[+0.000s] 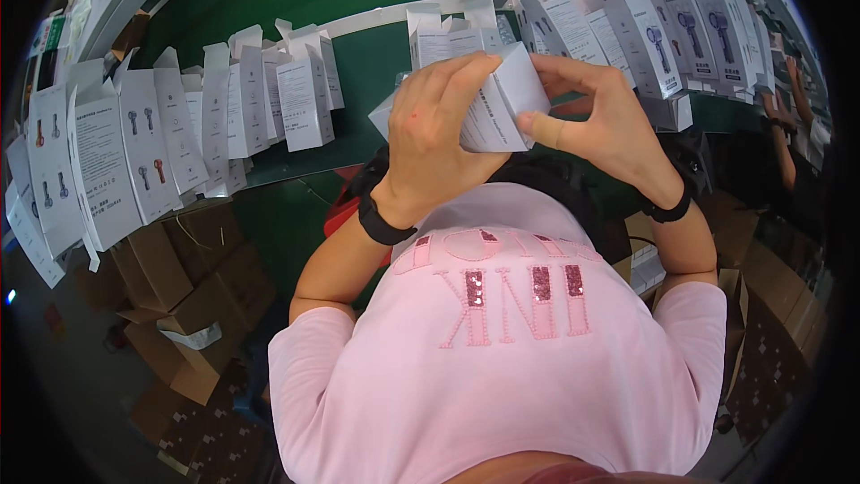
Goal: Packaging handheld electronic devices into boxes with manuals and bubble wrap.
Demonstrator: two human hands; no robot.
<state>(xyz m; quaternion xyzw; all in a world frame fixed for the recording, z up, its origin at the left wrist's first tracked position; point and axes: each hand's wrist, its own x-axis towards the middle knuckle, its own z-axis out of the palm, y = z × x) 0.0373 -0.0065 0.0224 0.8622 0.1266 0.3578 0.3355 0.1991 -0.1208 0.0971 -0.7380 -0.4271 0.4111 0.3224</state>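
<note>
"Starting from the left, what is seen?"

"A crowded row of printed white cartons (107, 157), stood along the green surface (367, 67) with many end flaps left raised. The near ones are lined up close to the front edge, above some brown cardboard boxes (157, 264)."

"And what might go wrong there?"

"If the row were knocked by an elbow, a leaning carton could be tipped over the edge."

"Further along?"

"By the left hand (434, 121), the held carton (488, 125) is gripped from its left side, fingers curled over the top. It is tilted in front of the chest, near the surface's front edge."

"How is the right hand (600, 116) placed?"

"Thumb and fingers are spread wide around the carton's right end, with the thumb touching its edge. Whether any weight is borne there cannot be told."

"So what is risked?"

"A wall could be dented if the left grip were squeezed too hard, or an edge creased if the thumb were pushed in crookedly."

"And at the right?"

"Fan-printed cartons (658, 40) are packed closely; neighbours could be toppled by a careless swing of the right arm."
</note>
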